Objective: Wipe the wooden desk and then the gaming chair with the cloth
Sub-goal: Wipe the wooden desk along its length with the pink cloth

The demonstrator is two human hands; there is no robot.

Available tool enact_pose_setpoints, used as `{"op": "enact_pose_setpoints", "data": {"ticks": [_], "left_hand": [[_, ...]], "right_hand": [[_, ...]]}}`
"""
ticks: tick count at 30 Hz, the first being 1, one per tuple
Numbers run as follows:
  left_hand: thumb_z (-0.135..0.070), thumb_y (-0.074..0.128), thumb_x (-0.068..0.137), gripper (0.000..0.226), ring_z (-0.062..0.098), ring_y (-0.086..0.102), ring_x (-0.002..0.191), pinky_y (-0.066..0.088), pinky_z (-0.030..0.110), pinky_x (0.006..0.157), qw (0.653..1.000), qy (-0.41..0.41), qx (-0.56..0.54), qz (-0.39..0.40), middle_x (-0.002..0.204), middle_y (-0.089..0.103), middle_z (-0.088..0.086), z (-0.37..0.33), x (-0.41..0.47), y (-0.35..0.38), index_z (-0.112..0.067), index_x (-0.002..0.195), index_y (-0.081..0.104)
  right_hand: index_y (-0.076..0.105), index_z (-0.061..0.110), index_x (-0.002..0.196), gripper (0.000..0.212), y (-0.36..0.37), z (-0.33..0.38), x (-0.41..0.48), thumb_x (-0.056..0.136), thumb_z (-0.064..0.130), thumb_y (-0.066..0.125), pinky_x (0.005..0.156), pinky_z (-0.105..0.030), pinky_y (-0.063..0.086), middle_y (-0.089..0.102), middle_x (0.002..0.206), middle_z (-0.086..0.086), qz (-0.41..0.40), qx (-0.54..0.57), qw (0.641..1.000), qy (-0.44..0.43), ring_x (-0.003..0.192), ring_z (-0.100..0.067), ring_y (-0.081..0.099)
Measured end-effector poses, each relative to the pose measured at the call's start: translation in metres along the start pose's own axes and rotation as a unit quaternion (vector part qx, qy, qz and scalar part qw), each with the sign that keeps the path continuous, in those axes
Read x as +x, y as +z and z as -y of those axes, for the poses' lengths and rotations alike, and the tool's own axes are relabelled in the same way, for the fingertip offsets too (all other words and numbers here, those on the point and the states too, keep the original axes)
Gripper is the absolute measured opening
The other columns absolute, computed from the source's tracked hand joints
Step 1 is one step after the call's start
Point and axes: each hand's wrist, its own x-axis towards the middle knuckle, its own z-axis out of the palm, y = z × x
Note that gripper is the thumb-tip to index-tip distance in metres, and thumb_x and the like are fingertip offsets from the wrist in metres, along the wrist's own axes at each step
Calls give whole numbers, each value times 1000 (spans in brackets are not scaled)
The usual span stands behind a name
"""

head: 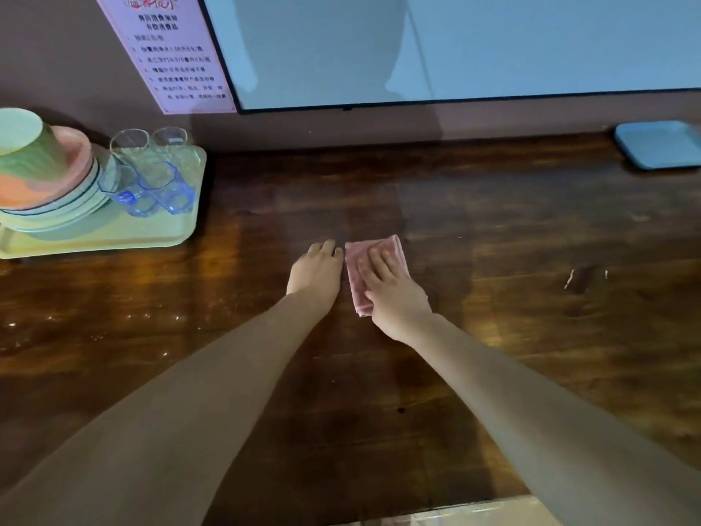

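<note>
Nearest to me are my two bare forearms, reaching out over the near edge of the wooden desk (493,222). My right hand (394,294) lies flat on the folded pink cloth (358,282), fingers spread and pressing it to the wood rather than clenched around it. My left hand (316,269) rests palm down on the bare wood just beside the cloth's left edge, loose and holding nothing.

The cloth sits near the middle of the desk, below the big screen (455,47) on the wall. I judge this to be the first step, wiping the desk, with plenty of surface left to cover. The gaming chair is not in view.

Next I would sweep the cloth across the open wood under steady downward pressure. To the left a green tray (113,237) carries stacked plates (53,206) and clear glasses (151,172), so strokes that way should stop short of its rim. A blue tray (660,146) sits at the far right corner and would need working around or lifting.
</note>
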Motion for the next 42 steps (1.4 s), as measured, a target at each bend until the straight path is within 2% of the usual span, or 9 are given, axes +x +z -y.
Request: {"op": "enact_pose_setpoints", "data": {"ticks": [5, 10, 16, 19, 26, 32, 36, 40, 42], "left_hand": [[-8, 52, 99, 51, 25, 39, 148, 28, 36, 123, 1000, 17, -8, -4, 161, 42, 8, -1, -19, 7, -12, 150, 51], [-19, 45, 103, 63, 21, 20, 160, 5, 43, 132, 999, 19, 25, 20, 173, 23, 9, -6, -25, 13, -11, 163, 30], [-33, 22, 105, 70, 23, -11, 163, -7, 51, 131, 996, 14, 83, 7, 177, -1, 9, -5, -59, 29, -10, 168, 3], [-28, 27, 100, 76, 29, -19, 161, -5, 54, 131, 995, -4, 88, -42, 175, -13, 14, -18, -111, 52, -8, 168, -3], [-20, 56, 93, 60, 26, 32, 149, 22, 48, 130, 992, -8, 1, -129, 163, 38, 9, -26, -168, 78, -14, 153, 50], [-23, 49, 96, 52, 26, 41, 139, 39, 46, 118, 990, -24, -35, -133, 150, 46, 7, -23, -168, 82, -18, 148, 52], [-29, 46, 97, 51, 28, 45, 134, 44, 46, 112, 990, -53, -35, -124, 146, 48, 7, -28, -174, 75, -19, 147, 53], [-36, 34, 102, 59, 27, 36, 146, 32, 45, 122, 992, -46, -50, -107, 162, 41, 5, -30, -198, 78, -22, 158, 44], [-38, 31, 106, 57, 23, 27, 152, 19, 40, 127, 992, -43, -49, -108, 169, 30, 2, -31, -208, 83, -26, 162, 36]], "right_hand": [[0, 22, 169, 94, -20, -8, 27, 102, 49, 60, 121, -55, 38, -6, 177, 0, 22, 73, 997, 28, 162, -22, -11], [5, 23, 169, 95, -20, -7, 32, 100, 50, 64, 114, -63, 43, -7, 176, 1, 18, 95, 994, 50, 162, -23, -13], [-6, 18, 167, 100, 10, 15, -30, 101, 49, 62, 128, -45, 9, -11, 176, -9, -19, 38, 999, 30, 160, -27, -16], [-9, 20, 167, 100, 24, 23, -60, 101, 47, 61, 127, -50, 16, -13, 175, -7, -22, 54, 998, 35, 157, -25, -22], [-1, 24, 169, 94, 7, 8, -26, 103, 44, 63, 126, -54, 30, -12, 176, 1, 39, 84, 995, 44, 162, -25, -13], [3, 24, 169, 76, 0, 6, -15, 110, 34, 49, 121, -60, 37, -7, 176, 1, 21, 98, 994, 51, 162, -25, -10], [-4, 26, 168, 102, 13, 17, -63, 99, 45, 68, 122, -58, 35, -14, 175, 2, 54, 85, 994, 51, 161, -25, -15], [-7, 21, 167, 91, 39, 31, -121, 106, 48, 54, 129, -46, 10, -15, 175, -5, 36, 53, 998, 28, 161, -30, -14], [-4, 20, 168, 85, 43, 31, -128, 108, 44, 51, 129, -44, 9, -12, 176, -6, 26, 58, 998, 24, 161, -30, -12]]}}
